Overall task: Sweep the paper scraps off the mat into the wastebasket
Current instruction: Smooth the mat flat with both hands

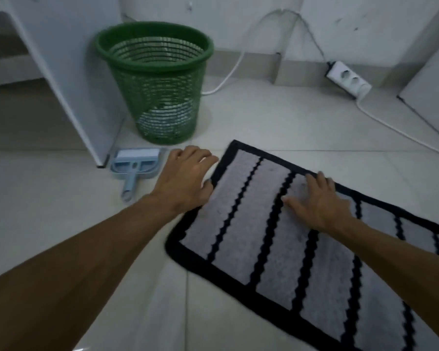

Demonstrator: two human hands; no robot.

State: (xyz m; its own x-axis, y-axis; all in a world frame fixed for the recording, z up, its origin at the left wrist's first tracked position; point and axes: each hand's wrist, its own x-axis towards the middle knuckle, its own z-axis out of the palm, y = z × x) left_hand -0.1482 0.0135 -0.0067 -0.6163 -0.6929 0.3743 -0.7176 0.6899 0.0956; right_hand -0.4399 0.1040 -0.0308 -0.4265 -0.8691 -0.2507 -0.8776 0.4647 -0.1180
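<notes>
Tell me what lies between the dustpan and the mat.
The left hand, over bare floor, its thumb at the mat edge, apart from the dustpan. Head view shows it.

Right end of mat (276,249) beyond frame edge.

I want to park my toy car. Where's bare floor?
Bare floor lies between the wastebasket and the power strip, beyond the mat. More lies left of the left arm, nearer than the dustpan. It is crowded where dustpan, left hand and mat corner meet.
</notes>
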